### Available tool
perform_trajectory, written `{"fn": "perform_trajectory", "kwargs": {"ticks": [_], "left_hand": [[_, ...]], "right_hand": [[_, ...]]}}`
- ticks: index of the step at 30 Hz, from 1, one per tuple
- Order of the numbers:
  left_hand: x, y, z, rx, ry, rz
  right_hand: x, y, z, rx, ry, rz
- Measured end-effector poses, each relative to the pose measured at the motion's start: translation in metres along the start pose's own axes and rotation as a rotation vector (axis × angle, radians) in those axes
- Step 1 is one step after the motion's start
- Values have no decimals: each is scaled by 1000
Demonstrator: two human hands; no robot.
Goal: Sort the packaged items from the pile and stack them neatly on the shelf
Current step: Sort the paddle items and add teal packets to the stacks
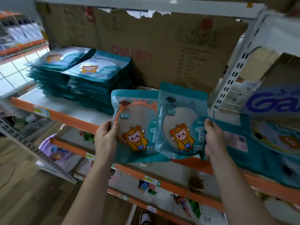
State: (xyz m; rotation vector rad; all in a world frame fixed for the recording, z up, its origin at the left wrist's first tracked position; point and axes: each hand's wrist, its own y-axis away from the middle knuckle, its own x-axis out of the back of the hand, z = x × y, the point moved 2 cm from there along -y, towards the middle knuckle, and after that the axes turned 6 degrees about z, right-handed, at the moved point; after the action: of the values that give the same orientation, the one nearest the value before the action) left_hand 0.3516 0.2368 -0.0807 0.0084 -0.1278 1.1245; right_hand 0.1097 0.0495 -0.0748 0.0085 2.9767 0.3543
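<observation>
Nearest, at the bottom edge, a shoe [144, 217] stands on the floor between two bare forearms that reach up towards the shelving.

The left hand [106, 138] grips the left side of an orange-ringed packet [136, 127], with the thumb on the front and the fingers curled behind. The right hand [214, 138] pinches the right edge of a blue-ringed packet [180, 124], with the thumb on top and the fingers hidden behind it. Both packets are held upright, side by side, facing the camera, in front of the shelf edge. Their inner edges overlap slightly. Each shows a cartoon figure in a yellow hood.

Just behind them runs the orange-fronted shelf [65, 117]. Lower shelves below it hold small, blurred goods.

On the right of the shelf, just beside the right hand, lies a loose pile of teal packets [267, 143], blurred and overlapping. Further back on the left stand two neat stacks of the same packets [84, 78], side by side and touching.

Behind the stacks, a torn cardboard sheet [162, 54] with red lettering forms the back. A white slotted upright [235, 70] rises on the far right.
</observation>
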Motion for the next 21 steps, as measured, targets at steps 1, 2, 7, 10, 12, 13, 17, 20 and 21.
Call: {"fn": "perform_trajectory", "kwargs": {"ticks": [1,2,7,10,12,13,17,20,21], "left_hand": [[1,-10,4,-18,-3,2],[2,-19,8,-35,-9,5],[12,-70,37,-165,-92,40],[25,-95,63,-254,-133,107],[35,-116,73,-287,-135,128],[39,-127,77,-293,-117,129],[53,-186,88,-267,-33,115],[53,-236,93,-220,-5,76],[53,-253,93,-199,7,70]], "right_hand": [[-8,-5,-1,3,1,7],[-16,-9,-1,12,6,10],[-59,-32,-6,-2,5,-36],[-84,-46,-12,-14,20,-48],[-98,-51,-13,-17,30,-37],[-104,-52,-12,-21,36,-36],[-128,-53,-7,-31,48,-27],[-147,-50,-4,-33,20,1],[-152,-48,-1,-33,5,9]]}}
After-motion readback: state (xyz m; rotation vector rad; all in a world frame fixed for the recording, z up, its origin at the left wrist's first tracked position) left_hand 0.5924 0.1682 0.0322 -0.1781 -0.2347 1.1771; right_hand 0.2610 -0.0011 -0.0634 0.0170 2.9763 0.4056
